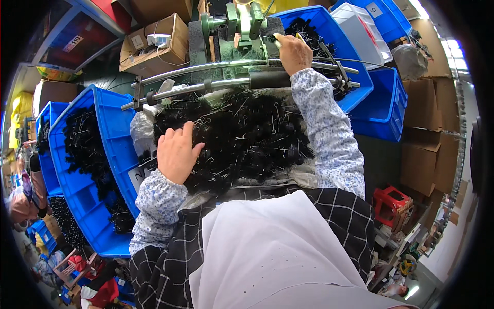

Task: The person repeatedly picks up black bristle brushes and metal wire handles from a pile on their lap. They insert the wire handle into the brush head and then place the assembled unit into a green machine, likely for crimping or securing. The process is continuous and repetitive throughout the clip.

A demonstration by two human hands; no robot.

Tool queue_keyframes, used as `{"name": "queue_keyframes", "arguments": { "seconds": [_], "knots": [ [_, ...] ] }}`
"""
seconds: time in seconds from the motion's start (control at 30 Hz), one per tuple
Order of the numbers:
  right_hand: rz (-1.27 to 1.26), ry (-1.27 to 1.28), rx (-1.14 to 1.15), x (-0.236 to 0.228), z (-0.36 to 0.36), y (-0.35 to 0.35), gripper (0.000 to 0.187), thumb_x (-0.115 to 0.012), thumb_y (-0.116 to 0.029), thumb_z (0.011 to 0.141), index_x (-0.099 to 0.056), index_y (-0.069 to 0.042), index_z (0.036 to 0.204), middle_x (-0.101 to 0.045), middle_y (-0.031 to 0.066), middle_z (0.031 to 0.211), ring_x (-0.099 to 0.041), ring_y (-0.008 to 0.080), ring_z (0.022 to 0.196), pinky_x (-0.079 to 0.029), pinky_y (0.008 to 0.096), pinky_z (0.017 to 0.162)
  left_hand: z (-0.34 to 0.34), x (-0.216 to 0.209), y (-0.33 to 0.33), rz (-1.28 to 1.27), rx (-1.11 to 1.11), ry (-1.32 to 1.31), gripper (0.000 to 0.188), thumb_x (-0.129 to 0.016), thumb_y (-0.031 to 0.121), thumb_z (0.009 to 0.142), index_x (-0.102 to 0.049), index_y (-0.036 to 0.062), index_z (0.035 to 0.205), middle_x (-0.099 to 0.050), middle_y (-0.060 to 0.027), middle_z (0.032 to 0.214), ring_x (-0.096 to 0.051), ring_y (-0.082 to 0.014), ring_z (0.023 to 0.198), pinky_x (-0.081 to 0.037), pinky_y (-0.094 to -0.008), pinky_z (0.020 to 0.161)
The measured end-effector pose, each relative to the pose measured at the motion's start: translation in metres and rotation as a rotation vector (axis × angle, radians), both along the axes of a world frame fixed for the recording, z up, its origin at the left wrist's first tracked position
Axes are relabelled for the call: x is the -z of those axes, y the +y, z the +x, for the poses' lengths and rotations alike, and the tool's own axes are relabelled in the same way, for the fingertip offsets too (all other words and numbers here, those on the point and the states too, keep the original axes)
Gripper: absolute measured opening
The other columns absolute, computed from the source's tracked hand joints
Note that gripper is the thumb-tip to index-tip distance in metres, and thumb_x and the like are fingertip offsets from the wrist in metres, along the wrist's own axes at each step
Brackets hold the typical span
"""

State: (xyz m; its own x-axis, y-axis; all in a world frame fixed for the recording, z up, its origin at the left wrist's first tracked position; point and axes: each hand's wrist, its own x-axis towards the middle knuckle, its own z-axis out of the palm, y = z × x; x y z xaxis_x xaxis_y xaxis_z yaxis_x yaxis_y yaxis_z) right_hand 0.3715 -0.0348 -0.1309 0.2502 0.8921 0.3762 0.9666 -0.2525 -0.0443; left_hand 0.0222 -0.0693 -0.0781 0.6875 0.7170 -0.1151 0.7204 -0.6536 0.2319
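Black brush heap (242, 139) under spread, empty left hand (176, 153); right hand (293, 51) grip contents hidden at machine (239, 26).

We see bristly matt black brushes (242, 139) with thin bare wire stems, smooth glossy blue plastic bins (110, 129), shiny polished metal rods (206, 85), a green painted metal machine (239, 20), rough matt brown cardboard boxes (154, 46), and soft printed cloth sleeves (329, 134).
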Motion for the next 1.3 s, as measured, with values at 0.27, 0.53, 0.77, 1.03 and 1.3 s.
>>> {"name": "queue_keyframes", "arguments": {
  "seconds": [0.27,0.53,0.77,1.03,1.3],
  "knots": [
    [-0.054,0.005,-0.02,0.012,0.006,0.016,0.021,-0.053,-0.016,0.083,-0.066,-0.016,0.1,-0.065,0.0078,0.086,-0.063,0.0238,0.084,-0.051,0.0369,0.073,0.003,-0.006,-0.004,-0.072,0.0,-0.173,0.043,-0.066,0.011,0.072,-0.05,0.0076,0.112,-0.057,-0.0092,0.078,-0.052,-0.0258,0.074,-0.04,-0.0365,0.07],
    [0.001,0.063,-0.093,0.023,0.018,0.021,0.025,-0.054,-0.014,0.082,-0.065,-0.017,0.104,-0.065,0.0055,0.088,-0.059,0.0233,0.083,-0.044,0.036,0.081,0.005,-0.039,-0.009,-0.288,-0.071,-0.687,0.047,-0.064,0.002,0.075,-0.048,0.0092,0.119,-0.061,-0.0087,0.092,-0.056,-0.0211,0.076,-0.044,-0.0321,0.074],
    [-0.075,-0.093,-0.038,0.016,0.016,0.02,0.033,-0.061,-0.027,0.08,-0.061,-0.014,0.11,-0.059,0.003,0.102,-0.05,0.021,0.098,-0.035,0.0396,0.085,-0.003,-0.048,-0.01,-0.194,0.105,-0.704,0.039,-0.061,0.0,0.082,-0.044,0.0027,0.117,-0.06,-0.0123,0.104,-0.058,-0.019,0.094,-0.044,-0.0279,0.084],
    [0.013,0.077,0.085,0.025,0.01,0.009,0.033,-0.06,-0.024,0.075,-0.062,-0.01,0.105,-0.064,0.0091,0.1,-0.054,0.0277,0.104,-0.038,0.0449,0.086,-0.008,-0.041,-0.009,-0.277,-0.084,-0.9,0.029,-0.061,0.003,0.083,-0.051,0.0016,0.11,-0.058,-0.0127,0.107,-0.058,-0.0214,0.094,-0.045,-0.029,0.081],
    [0.003,0.022,0.052,0.024,-0.049,0.04,0.019,-0.055,-0.024,0.077,-0.061,-0.009,0.087,-0.064,0.0077,0.085,-0.057,0.0282,0.092,-0.04,0.0447,0.075,0.0,-0.048,-0.008,-0.168,-0.049,-0.813,0.029,-0.06,0.007,0.084,-0.052,0.004,0.112,-0.053,-0.0124,0.106,-0.054,-0.0225,0.09,-0.045,-0.0292,0.075]
  ]
}}
